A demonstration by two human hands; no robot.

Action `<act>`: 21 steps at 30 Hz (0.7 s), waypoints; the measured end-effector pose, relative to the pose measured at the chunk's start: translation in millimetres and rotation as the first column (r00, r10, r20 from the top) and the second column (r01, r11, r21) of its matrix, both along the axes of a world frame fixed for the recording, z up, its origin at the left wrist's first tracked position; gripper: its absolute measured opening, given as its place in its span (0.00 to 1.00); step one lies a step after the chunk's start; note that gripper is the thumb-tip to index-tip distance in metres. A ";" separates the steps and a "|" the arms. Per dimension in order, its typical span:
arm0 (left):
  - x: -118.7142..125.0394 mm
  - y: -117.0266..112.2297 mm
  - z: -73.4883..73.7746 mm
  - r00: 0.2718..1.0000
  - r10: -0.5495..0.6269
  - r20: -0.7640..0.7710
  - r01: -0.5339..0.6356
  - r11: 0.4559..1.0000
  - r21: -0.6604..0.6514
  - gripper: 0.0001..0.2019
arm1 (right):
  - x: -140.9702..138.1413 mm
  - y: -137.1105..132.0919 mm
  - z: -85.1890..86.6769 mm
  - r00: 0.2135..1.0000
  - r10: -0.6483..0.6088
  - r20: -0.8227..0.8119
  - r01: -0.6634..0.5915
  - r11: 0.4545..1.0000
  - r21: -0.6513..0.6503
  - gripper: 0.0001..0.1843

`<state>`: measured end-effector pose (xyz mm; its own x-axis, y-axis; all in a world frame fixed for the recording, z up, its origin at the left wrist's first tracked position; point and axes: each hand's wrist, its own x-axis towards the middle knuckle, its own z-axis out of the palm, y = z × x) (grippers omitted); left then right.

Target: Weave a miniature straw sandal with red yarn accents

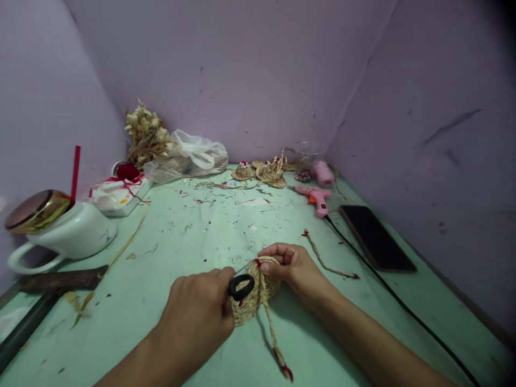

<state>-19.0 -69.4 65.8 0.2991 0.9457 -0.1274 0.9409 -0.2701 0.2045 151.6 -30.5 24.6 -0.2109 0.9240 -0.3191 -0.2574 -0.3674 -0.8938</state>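
My left hand (201, 303) is closed on a pair of scissors (242, 288); one black handle loop shows, and a thin metal blade points toward a red thread knot. The fingers around the other loop are hidden. A round woven straw piece (245, 309) is pinched at its upper right edge by my right hand (292, 269), thumb in front and fingers behind. From the knot a braided straw cord (271, 325) hangs toward me, ending in a red thread tie. Right of my right hand lies a short braided cord (326, 262) with red-tied ends.
A pink glue gun (316, 198) and its black cable, a dark phone (377, 236) and a pink thread spool (323, 173) are at right. Woven pieces (272, 172) and a plastic bag (193, 153) stand at the back. A white mug (80, 231) and a hammer (60, 282) are left.
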 end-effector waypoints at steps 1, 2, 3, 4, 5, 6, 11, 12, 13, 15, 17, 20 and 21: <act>0.1 -0.3 -0.6 1.000 -0.016 0.001 0.016 1.000 0.007 0.07 | 0.4 0.1 -0.2 1.000 0.003 -0.001 -0.003 1.000 -0.001 0.15; 0.2 -0.6 -1.2 0.999 -0.032 0.003 0.032 0.999 0.015 0.07 | 0.9 0.2 -0.5 1.000 0.008 -0.003 -0.008 1.000 -0.001 0.15; 0.4 -0.7 -1.8 0.999 -0.045 0.002 0.045 0.999 0.024 0.08 | 1.3 0.3 -0.8 1.000 0.014 -0.005 -0.014 1.000 -0.001 0.15; 0.6 -0.7 -2.5 0.999 -0.053 0.001 0.052 0.998 0.034 0.08 | 1.7 0.3 -0.9 1.000 0.018 -0.007 -0.018 1.000 0.000 0.15; 0.9 -0.5 -3.2 0.998 -0.057 -0.002 0.057 0.997 0.045 0.08 | 1.9 0.3 -1.0 1.000 0.021 -0.007 -0.021 1.000 0.002 0.15; 1.1 -0.3 -3.9 0.998 -0.061 -0.006 0.061 0.997 0.050 0.08 | 2.0 0.3 -1.0 1.000 0.020 -0.007 -0.020 1.000 0.004 0.15; 0.9 -0.6 -5.6 0.997 -0.069 -0.018 0.070 0.996 0.061 0.08 | 1.4 0.0 0.5 1.000 0.009 -0.006 -0.009 1.000 -0.004 0.14; 0.8 -1.0 -5.5 0.998 -0.068 -0.015 0.069 0.996 0.058 0.08 | 1.3 -0.1 0.6 1.000 0.009 -0.007 -0.009 1.000 -0.004 0.14; 0.7 -1.3 -5.3 0.998 -0.067 -0.011 0.068 0.996 0.053 0.08 | 1.3 -0.1 0.6 1.000 0.009 -0.008 -0.009 1.000 -0.004 0.14; 0.7 -2.0 -5.0 0.998 -0.066 -0.007 0.066 0.997 0.039 0.09 | 1.6 -0.1 0.2 1.000 0.009 -0.006 -0.009 1.000 -0.003 0.14; 1.1 -2.3 -5.0 0.998 -0.061 -0.006 0.062 0.998 0.033 0.10 | 2.1 0.0 -0.4 1.000 0.014 -0.009 -0.014 1.000 -0.009 0.14; 2.1 -2.5 -5.6 0.998 -0.068 0.005 0.068 0.997 0.035 0.11 | 2.3 0.4 -1.1 1.000 0.016 -0.019 -0.016 1.000 -0.019 0.14; 2.5 -2.4 -5.8 0.997 -0.071 0.006 0.071 0.997 0.032 0.11 | 2.2 0.5 -1.1 1.000 0.015 -0.018 -0.015 1.000 -0.018 0.14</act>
